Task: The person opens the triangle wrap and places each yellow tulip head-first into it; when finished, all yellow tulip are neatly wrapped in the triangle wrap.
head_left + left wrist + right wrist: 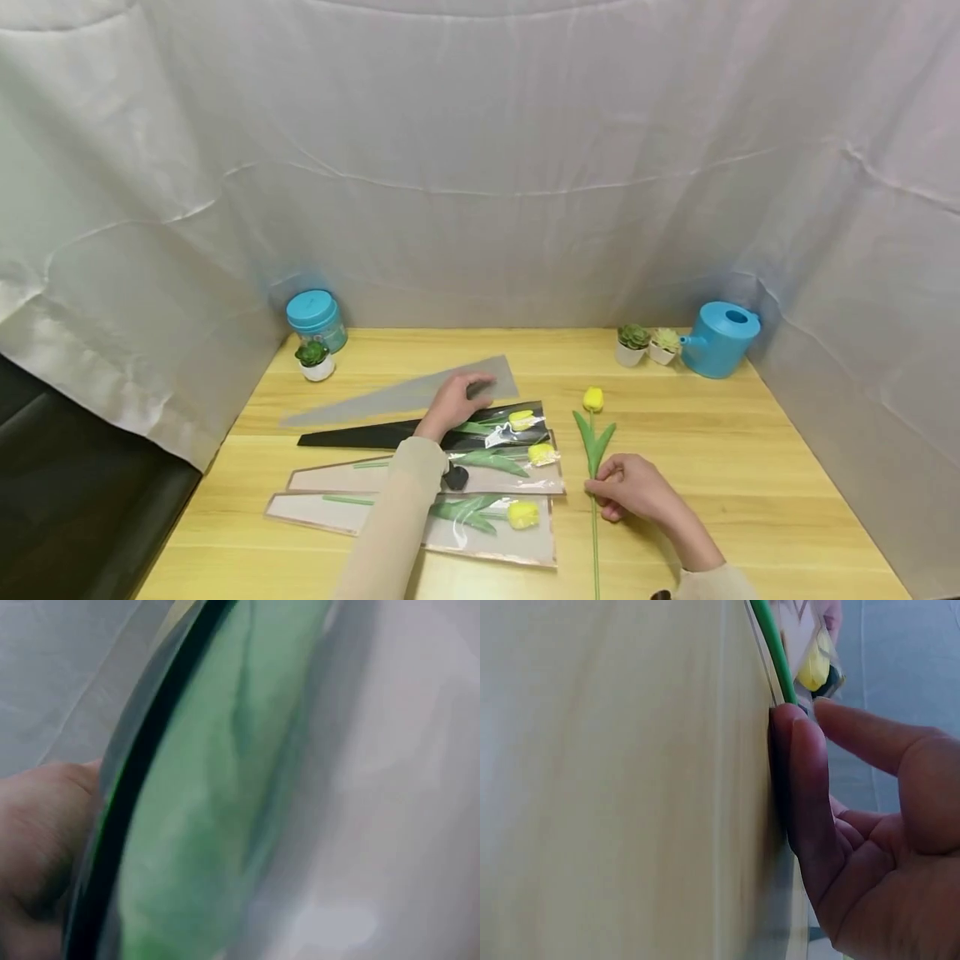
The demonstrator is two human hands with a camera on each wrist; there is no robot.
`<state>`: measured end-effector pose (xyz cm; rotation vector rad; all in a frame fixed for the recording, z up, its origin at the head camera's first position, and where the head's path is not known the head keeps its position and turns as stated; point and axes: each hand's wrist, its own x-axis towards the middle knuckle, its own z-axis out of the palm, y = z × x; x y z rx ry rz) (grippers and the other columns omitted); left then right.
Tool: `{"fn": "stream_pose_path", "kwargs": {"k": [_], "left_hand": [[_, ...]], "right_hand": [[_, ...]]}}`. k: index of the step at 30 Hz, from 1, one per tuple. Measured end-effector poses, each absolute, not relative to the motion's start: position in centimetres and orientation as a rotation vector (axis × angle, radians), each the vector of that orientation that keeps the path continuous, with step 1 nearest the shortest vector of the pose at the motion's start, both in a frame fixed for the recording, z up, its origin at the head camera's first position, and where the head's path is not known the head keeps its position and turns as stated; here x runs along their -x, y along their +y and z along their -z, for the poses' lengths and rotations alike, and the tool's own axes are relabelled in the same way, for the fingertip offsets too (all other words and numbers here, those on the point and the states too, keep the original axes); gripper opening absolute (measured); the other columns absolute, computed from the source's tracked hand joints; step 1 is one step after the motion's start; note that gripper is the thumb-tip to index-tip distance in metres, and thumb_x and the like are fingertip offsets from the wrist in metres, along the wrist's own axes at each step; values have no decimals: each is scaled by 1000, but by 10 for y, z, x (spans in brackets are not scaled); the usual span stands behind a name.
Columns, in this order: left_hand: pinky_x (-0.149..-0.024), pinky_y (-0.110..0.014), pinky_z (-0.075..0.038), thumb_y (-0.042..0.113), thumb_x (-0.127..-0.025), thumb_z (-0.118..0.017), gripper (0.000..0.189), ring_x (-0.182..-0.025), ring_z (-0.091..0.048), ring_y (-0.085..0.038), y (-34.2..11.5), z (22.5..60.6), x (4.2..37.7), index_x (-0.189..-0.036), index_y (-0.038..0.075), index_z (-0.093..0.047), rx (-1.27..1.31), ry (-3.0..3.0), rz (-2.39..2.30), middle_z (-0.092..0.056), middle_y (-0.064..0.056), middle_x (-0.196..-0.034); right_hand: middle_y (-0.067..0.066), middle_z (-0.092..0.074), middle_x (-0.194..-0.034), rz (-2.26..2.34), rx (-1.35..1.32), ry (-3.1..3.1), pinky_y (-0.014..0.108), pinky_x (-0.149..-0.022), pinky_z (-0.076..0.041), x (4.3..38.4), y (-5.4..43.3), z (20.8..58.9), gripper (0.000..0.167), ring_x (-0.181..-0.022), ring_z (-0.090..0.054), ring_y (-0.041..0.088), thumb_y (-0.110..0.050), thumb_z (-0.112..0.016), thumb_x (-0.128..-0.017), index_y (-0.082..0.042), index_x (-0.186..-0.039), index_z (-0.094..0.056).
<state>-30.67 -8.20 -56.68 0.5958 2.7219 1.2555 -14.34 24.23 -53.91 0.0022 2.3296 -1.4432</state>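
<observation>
In the head view my right hand [633, 492] pinches the thin green stem of a yellow tulip [593, 400] lying on the table, flower pointing away. The right wrist view shows my fingertips at that stem [774, 649]. My left hand [455, 404] is over the near edge of a flat grey sleeve [420, 395], fingers loosely bent, holding nothing visible. Just below it lies a black clear-fronted sleeve [360, 435] with a tulip inside. Two pale sleeves [330, 477], each holding a tulip, lie nearer, partly hidden by my left forearm. The left wrist view is blurred by a close leaf [202, 787].
At the back left stand a blue-lidded jar [315, 317] and a small potted succulent [315, 362]. Two more potted succulents [632, 343] and a blue watering can [720, 340] stand at the back right. Grey cloth [480, 167] hangs around the wooden table [750, 450].
</observation>
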Motion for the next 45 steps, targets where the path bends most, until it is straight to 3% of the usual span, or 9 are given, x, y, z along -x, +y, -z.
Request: {"fn": "stream_pose_path", "kwargs": {"k": [7, 15, 20, 24, 28, 35, 45], "left_hand": [[-110, -48, -49, 15, -94, -78, 35, -130, -62, -30, -81, 567, 309, -129, 13, -73, -511, 2715, -1396, -72, -5, -132], [-99, -46, -55, 15, -92, -81, 29, -108, -70, -25, -72, 551, 308, -121, 15, -77, -591, 2851, -1152, -79, -1, -108], [-110, -46, -49, 16, -95, -77, 38, -125, -64, -29, -60, 554, 309, -132, 12, -71, -670, 2809, -1159, -74, -5, -127], [-112, -46, -48, 17, -96, -76, 39, -133, -60, -28, -58, 566, 308, -135, 13, -70, -566, 2748, -1312, -71, -5, -134], [-104, -45, -53, 17, -97, -76, 34, -124, -65, -26, -61, 575, 306, -130, 15, -73, -469, 2706, -1462, -76, -3, -124], [-81, -36, -60, 23, -99, -74, 20, -101, -73, -22, -65, 578, 306, -117, 18, -80, -395, 2654, -1630, -80, -2, -109], [-85, -38, -59, 26, -97, -76, 14, -95, -73, -16, -67, 581, 307, -106, 19, -82, -283, 2558, -1803, -81, 0, -100]], "right_hand": [[8, -70, -67, 1429, -33, 2345, 30, -53, -59, 151, 240, 537, 22, -54, -67, 13, -5, -78, -90, 6, -95, -60], [10, -71, -71, 1475, -29, 2305, 29, -55, -60, 153, 244, 536, 19, -57, -69, 13, -3, -74, -91, 8, -97, -60], [11, -71, -72, 1487, -30, 2271, 30, -56, -61, 152, 247, 537, 19, -58, -70, 14, -3, -73, -92, 8, -99, -60], [11, -72, -73, 1492, -11, 2243, 31, -57, -61, 152, 248, 540, 18, -60, -70, 14, -5, -74, -93, 8, -98, -62], [10, -73, -74, 1503, 7, 2206, 29, -59, -61, 151, 249, 543, 18, -62, -71, 13, -8, -73, -95, 9, -97, -67], [9, -73, -75, 1546, 32, 2154, 28, -59, -61, 151, 253, 542, 19, -62, -71, 12, -9, -71, -96, 10, -97, -69], [7, -73, -75, 1541, 37, 2147, 27, -60, -61, 151, 254, 545, 19, -63, -71, 11, -10, -72, -96, 9, -98, -70]]}}
